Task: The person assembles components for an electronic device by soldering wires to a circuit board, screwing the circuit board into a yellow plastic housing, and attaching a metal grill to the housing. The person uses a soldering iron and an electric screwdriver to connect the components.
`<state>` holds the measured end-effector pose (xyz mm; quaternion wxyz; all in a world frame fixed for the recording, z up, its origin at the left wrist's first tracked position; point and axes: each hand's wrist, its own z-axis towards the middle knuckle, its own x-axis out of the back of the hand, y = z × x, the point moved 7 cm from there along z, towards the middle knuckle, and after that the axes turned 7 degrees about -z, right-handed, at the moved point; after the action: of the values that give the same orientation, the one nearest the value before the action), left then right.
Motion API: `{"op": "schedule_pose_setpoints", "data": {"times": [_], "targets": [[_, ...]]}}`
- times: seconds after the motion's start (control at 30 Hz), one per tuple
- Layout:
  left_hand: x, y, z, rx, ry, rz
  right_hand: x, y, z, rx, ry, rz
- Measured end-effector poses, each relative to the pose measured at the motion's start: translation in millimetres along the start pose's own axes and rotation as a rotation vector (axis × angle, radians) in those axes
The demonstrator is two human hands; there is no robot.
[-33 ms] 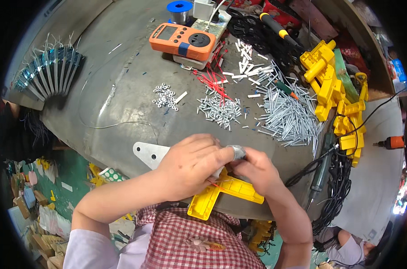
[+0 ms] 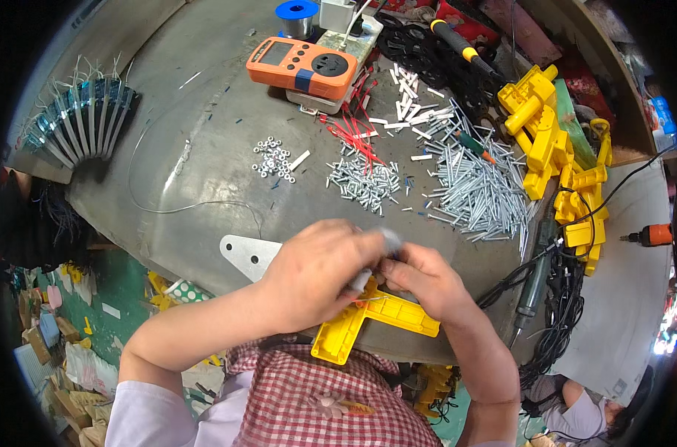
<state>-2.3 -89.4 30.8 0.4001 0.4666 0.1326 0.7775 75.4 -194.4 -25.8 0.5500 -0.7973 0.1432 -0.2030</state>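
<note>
My left hand [image 2: 316, 270] and my right hand [image 2: 426, 280] meet over the near edge of the worktable. Both are closed, with fingertips almost touching. A grey wrap [image 2: 390, 240] covers a finger of the left hand, which is blurred. What either hand pinches is hidden or too small to name; something whitish shows beneath the left fingers. Directly under them lies a yellow L-shaped plastic housing [image 2: 403, 316], its hollow side up, with a thin wire and a bit of red near its corner. Beside my left hand a flat metal plate with holes [image 2: 243, 252] is partly covered.
Nuts [image 2: 270, 154], short screws [image 2: 363, 182] and long screws [image 2: 476, 190] lie in piles. Beyond them are an orange meter [image 2: 301, 67] and a solder spool [image 2: 298, 22]. Yellow housings [image 2: 543, 141], a soldering iron [image 2: 533, 279] and black cables [image 2: 551, 335] line the right side.
The left hand's fingers have shifted slightly and the wrapped finger is now blurred. A little more of the housing's corner and wire shows. The right hand stays nearly in place.
</note>
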Motion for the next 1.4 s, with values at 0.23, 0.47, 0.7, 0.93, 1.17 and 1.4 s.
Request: {"op": "schedule_pose_setpoints", "data": {"times": [0.23,0.47,0.7,0.93,1.17,1.4], "targets": [[-5,-37,-17,0.633,0.072,-0.569,0,-46,-7,0.459,0.256,-0.757],[7,-3,-31,0.128,0.002,-0.063,16,-26,2,0.209,0.321,-0.601],[-3,-18,-36,0.225,0.144,-0.111,-38,-41,-33,0.354,0.279,-1.064],[0,-15,-32,0.164,0.125,-0.067,-31,-40,-48,0.37,0.136,-1.0],[4,0,-25,0.16,0.098,0.06,-14,-38,-48,0.28,0.353,-0.711],[-4,10,-19,0.175,0.032,0.091,-3,-36,-42,0.18,0.403,-0.459]]}}
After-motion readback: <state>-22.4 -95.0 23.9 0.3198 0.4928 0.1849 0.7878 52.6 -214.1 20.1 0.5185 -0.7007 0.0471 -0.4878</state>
